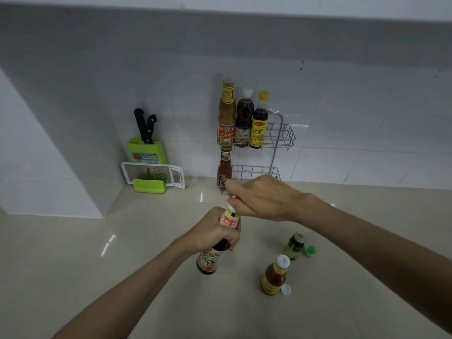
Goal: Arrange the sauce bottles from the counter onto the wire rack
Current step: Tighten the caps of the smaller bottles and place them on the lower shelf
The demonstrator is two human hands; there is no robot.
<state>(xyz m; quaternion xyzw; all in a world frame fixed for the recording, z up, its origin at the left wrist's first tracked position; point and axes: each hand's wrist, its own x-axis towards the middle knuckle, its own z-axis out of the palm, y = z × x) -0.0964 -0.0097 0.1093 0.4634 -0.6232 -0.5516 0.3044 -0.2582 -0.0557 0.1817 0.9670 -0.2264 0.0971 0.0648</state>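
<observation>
The dark bottle [212, 259] was over the counter [122, 241], just in front of the rack [281, 135]. It was tilted, base toward the person, top toward the rack. The left hand [215, 231] gripped its neck, fingers curled round it; the right hand [261, 199] pinched the cap. It bore a red-edged picture label and a pale collar.

head cam | looks forward-down | counter [122, 253] near | wall [342, 106] beyond
</observation>
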